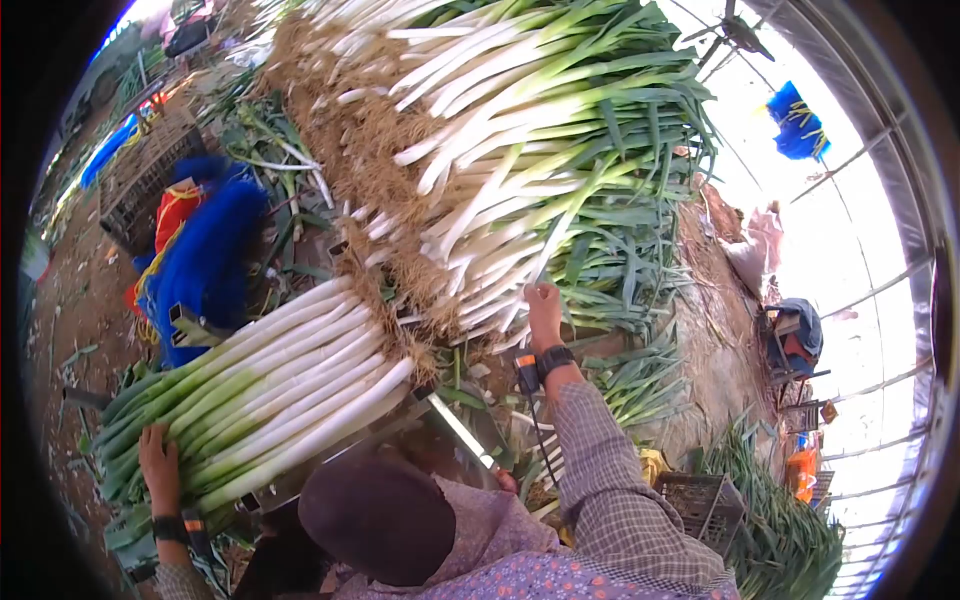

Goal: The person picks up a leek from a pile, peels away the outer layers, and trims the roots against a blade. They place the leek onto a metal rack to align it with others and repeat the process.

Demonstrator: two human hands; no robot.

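Note:
A neat row of leeks [290,375] lies at the lower left, roots toward the middle and green ends to the left. My left hand [160,462] rests on the green part of this row, its fingers spread over the leaves. Right of the row, a large heap of leeks [520,150] fills the upper middle, roots to the left and leaves to the right. At the heap's lower edge my right hand [543,305] has its fingers pressed together by the white stalks; what they hold cannot be made out. Both wrists carry dark straps with small devices.
Blue netting [205,250] and a dark crate [150,180] are at the left. A metal bar [460,430] runs below the leek roots. Lower right are another crate [700,505] and more leeks [780,520]. A chair [795,340] stands at the right.

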